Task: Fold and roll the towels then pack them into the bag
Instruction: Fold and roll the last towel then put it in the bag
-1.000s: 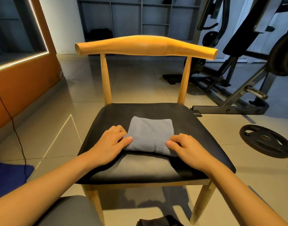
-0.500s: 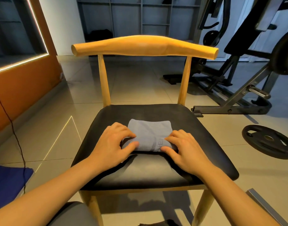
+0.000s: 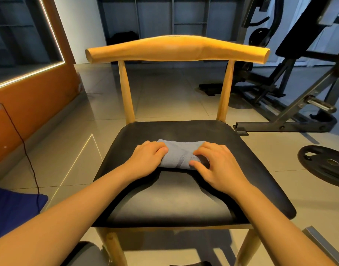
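Fingers point(image 3: 158, 149), left hand point(image 3: 145, 160): curled down over the left end of the towel point(image 3: 179, 156) and gripping it. I see the knuckles up and the tips tucked against the cloth.
Fingers point(image 3: 204, 150), right hand point(image 3: 220, 166): curled over the right end of the same towel, with the thumb pressed at its near edge. I read this as a grip as well.
Towel: grey-blue and bunched into a short, thick roll lying crosswise between the two hands. A darker striped band shows on its near face. I cannot tell from my feed how tight the roll is.
Where it lies: on the black chair seat point(image 3: 184, 198), centred left to right and somewhat toward the backrest side.
Forearms: both bare, reaching in from the bottom corners and meeting at the towel.
Chair frame: a curved wooden top rail point(image 3: 176, 48) on two slim uprights, with wooden legs showing below the seat.
Floor point(image 3: 161, 96): glossy pale tiles all around the chair.
Right side: a black weight plate point(image 3: 326, 164) lies flat on the floor, well apart from the seat. A grey-framed weight bench point(image 3: 280, 125) stands behind it.
Left side: an orange wall panel point(image 3: 30, 100) edged by a lit strip, with a thin black cable point(image 3: 26, 150) hanging down in front of it. A blue cloth point(image 3: 11, 208) sits at the left edge.
Far back: grey shelving point(image 3: 174, 16) against the wall.
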Motion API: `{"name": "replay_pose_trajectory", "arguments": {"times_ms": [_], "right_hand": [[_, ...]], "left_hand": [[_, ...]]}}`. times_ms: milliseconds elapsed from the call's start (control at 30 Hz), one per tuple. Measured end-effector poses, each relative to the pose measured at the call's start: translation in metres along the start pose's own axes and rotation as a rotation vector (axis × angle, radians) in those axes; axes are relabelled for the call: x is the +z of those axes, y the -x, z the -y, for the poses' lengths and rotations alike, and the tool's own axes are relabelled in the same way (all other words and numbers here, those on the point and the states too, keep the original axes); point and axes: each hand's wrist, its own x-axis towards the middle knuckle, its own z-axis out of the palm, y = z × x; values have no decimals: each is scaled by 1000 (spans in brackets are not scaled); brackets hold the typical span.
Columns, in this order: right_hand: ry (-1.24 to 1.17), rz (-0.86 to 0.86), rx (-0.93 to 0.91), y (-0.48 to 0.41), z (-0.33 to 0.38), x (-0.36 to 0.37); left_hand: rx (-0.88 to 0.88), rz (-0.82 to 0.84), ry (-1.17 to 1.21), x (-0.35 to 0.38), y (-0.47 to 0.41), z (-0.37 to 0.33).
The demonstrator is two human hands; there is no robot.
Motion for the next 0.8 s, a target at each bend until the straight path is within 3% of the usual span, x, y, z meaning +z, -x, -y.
{"name": "replay_pose_trajectory", "arguments": {"times_ms": [100, 200, 367, 467, 600, 800], "right_hand": [[-98, 19, 107, -11, -8, 7], [-162, 36, 234, -24, -13, 11], [-151, -112, 138, -27, -13, 16], [-109, 14, 84, -25, -22, 15], [-93, 158, 188, -39, -31, 19], [-84, 196, 294, -60, -41, 30]], "left_hand": [[54, -158, 152, 2, 1, -1], [253, -238, 30, 4, 9, -2], [156, -136, -27, 7, -10, 4], [88, -42, -18, 12, -26, 5], [18, 58, -90, 11, -48, 5], [-19, 159, -249, -1, -68, -10]]}}
